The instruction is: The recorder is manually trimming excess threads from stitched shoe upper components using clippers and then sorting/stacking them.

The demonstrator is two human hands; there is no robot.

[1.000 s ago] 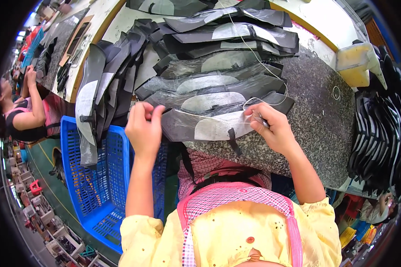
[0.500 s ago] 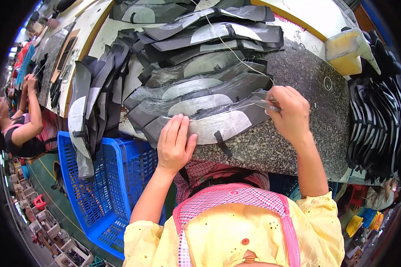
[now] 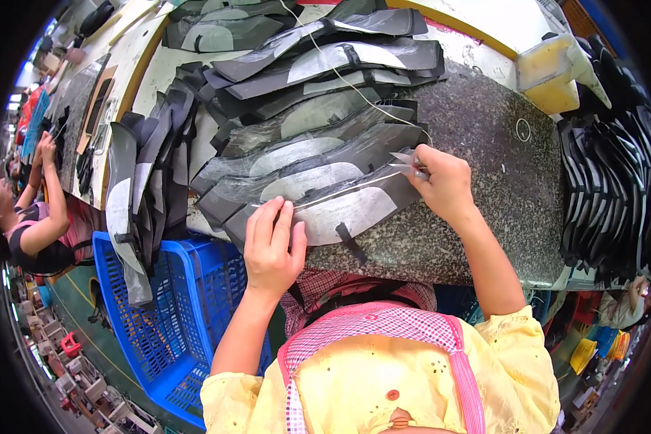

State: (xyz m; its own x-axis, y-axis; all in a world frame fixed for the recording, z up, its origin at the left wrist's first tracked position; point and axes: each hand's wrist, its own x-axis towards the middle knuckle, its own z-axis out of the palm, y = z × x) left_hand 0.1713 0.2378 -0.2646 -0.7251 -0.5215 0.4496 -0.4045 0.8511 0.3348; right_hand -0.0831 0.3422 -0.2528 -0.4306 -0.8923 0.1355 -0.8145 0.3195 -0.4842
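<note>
Under the fingertips of my left hand (image 3: 271, 253) lies the nearest curved black sheet piece (image 3: 347, 215), which has a pale half-oval patch and a short black strip. The fingers are stretched flat and the thumb stands apart. A thin white cord (image 3: 340, 76) comes down across the pieces to my right hand (image 3: 445, 181); a length of it runs along the nearest piece's upper edge to my left fingertips. My right hand grips small thread snips (image 3: 406, 165), their blades spread and pointing left at the piece's right end. The snips' handles are mostly hidden in the fingers.
More black pieces lie overlapped behind (image 3: 369, 54) and in a left-hand stack (image 3: 148, 166) over a blue crate (image 3: 159, 318). A speckled tabletop (image 3: 484, 130) carries a yellowish block (image 3: 546, 72); a tall black stack (image 3: 604, 195) stands right. Another person (image 3: 40, 217) works far left.
The view has shifted a little, so the scene sits slightly further left. My right hand with the snips has drawn closer to the piece's right end, and the snips' blades now show more clearly spread.
</note>
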